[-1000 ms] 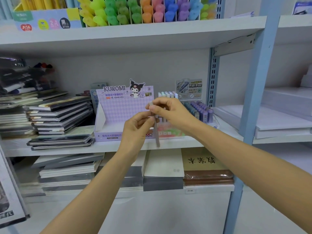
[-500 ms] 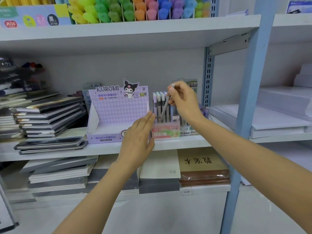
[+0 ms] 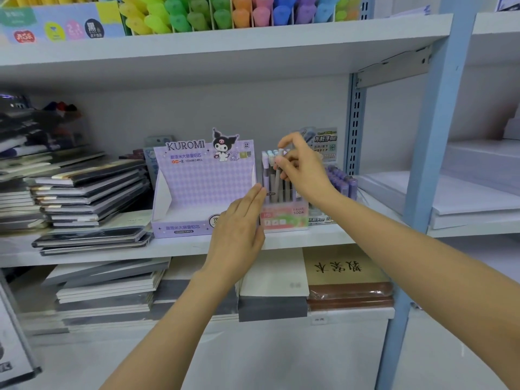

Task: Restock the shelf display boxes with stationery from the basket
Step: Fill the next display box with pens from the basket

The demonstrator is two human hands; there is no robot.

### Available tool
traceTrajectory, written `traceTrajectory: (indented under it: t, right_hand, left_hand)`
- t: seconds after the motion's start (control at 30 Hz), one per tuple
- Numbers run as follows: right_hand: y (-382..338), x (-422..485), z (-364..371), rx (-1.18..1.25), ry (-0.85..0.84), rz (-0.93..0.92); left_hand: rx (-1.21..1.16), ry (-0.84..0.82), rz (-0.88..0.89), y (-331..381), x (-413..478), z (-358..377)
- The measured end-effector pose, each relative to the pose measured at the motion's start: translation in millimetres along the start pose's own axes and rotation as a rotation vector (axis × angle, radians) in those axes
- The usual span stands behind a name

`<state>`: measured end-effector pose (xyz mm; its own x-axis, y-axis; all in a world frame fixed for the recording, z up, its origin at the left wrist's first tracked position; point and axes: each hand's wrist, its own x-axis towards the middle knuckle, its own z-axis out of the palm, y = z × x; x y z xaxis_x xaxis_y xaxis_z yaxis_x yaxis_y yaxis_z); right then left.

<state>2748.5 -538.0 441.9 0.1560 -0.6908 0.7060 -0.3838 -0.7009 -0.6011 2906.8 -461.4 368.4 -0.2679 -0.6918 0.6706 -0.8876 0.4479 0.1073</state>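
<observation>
While the left hand (image 3: 239, 232) lies flat, fingers straight, against the Fruit Soda box (image 3: 284, 218) at centre frame, the right hand (image 3: 305, 173) pinches a grey pen (image 3: 277, 178). Its lower end sits inside that box.

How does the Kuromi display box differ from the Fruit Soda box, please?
The Kuromi display box is wider, purple cardboard, and shows no stock; the Fruit Soda box is narrower, pink-fronted, and holds upright pens. The right hand pinches a grey pen in the Fruit Soda box; no hand reaches into the Kuromi box. Both stand on the same shelf.
</observation>
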Motion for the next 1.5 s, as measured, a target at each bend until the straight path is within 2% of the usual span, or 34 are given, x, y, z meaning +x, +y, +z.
traceTrajectory:
  t: [0.23, 0.3, 0.4, 0.47, 0.5, 0.53, 0.6, 0.73, 0.83, 1.0, 1.1, 1.27, 1.4, 1.5]
  right_hand:
    - [2, -4, 5, -0.257, 0.010, -0.045]
    - [-3, -20, 5, -0.208, 0.068, -0.106]
    - [-8, -65, 9, -0.057, 0.081, -0.285]
    - [-1, -104, 22, 0.023, -0.041, -0.288]
    - [6, -125, 30, 0.050, -0.118, -0.262]
    - [16, -147, 40, 0.061, -0.195, -0.224]
    - [42, -192, 60, 0.044, -0.353, -0.099]
    - [113, -275, 96, -0.076, -0.605, 0.169]
    - [164, -336, 111, -0.133, -0.717, 0.401]
    - [223, -423, 125, -0.282, -0.846, 0.654]
    - [241, -453, 136, -0.344, -0.869, 0.706]
    - [255, -477, 162, -0.401, -0.909, 0.674]
    - [257, -482, 176, -0.448, -0.904, 0.666]
    - [259, -479, 176, -0.410, -0.879, 0.636]
  left_hand:
    - [0.003, -0.067, -0.032, 3, 0, -3]
    - [-0.010, -0.056, -0.046, 7, -4, -3]
    - [-0.048, 0.131, -0.029, 10, -27, 11]
    - [-0.080, 0.263, -0.054, 8, -56, 35]
    - [-0.111, 0.271, -0.087, 7, -75, 50]
    - [-0.145, 0.237, -0.134, 6, -95, 67]
    - [-0.199, 0.068, -0.237, 1, -140, 103]
    - [-0.179, -0.462, -0.376, -8, -233, 165]
    - [-0.092, -0.786, -0.444, -12, -292, 196]
    - [-0.013, -1.121, -0.555, -16, -360, 222]
    - [0.014, -1.078, -0.570, -15, -381, 234]
    - [-0.036, -0.986, -0.575, -17, -401, 240]
    - [-0.036, -0.955, -0.596, -17, -398, 240]
    - [-0.051, -0.856, -0.597, -13, -385, 241]
